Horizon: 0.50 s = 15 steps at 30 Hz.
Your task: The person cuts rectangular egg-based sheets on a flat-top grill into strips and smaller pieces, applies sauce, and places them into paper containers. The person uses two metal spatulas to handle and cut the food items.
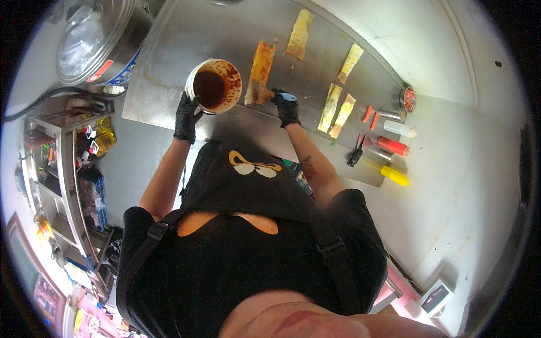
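Observation:
My left hand [187, 118], in a black glove, holds a white tub [214, 86] of dark red-brown sauce by its near-left rim. My right hand [286, 107], also gloved in black, grips a brush [289, 96] with a light blue handle. The brush's head rests at the near end of a long flat wrap [261, 63] on the steel griddle. Red-brown sauce coats most of that wrap. Beyond it lies a rolled egg-coated wrap [299, 34] without sauce. Another such roll [350, 62] lies farther right, and two more [329, 107] [342, 115] lie side by side right of my right hand.
Sausages [367, 113], squeeze bottles [394, 145] and a black-handled tool [357, 154] lie at the griddle's right end. A small metal tin [408, 99] stands by the wall. A large pot [105, 46] is at the far left, above a metal shelf rack [63, 169].

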Motion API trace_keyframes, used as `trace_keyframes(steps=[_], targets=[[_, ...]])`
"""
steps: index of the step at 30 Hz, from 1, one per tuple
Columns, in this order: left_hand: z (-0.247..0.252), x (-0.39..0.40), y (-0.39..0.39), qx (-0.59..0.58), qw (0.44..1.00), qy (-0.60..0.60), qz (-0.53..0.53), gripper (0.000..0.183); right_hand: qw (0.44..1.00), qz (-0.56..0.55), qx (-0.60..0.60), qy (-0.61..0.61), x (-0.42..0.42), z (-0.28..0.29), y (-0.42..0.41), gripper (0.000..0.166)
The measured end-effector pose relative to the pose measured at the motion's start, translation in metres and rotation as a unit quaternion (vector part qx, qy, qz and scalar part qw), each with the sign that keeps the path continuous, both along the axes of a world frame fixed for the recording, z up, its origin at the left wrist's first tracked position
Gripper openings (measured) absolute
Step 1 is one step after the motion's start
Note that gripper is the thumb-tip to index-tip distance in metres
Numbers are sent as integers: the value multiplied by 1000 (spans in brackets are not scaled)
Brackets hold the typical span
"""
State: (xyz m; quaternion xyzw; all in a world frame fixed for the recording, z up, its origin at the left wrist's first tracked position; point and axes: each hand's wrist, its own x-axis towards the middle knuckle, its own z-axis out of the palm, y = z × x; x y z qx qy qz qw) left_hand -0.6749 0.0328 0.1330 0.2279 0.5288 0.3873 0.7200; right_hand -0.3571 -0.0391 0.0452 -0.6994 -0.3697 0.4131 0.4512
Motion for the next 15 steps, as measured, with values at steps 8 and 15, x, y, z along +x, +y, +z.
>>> trace_keyframes(steps=[8,15], targets=[[-3,58,-45,8,998,-11,-66,56,992,-32,98,68,59,130,-43,31],[-5,219,-98,88,988,-39,-124,58,925,182,74,-327,77,65,-34,22]])
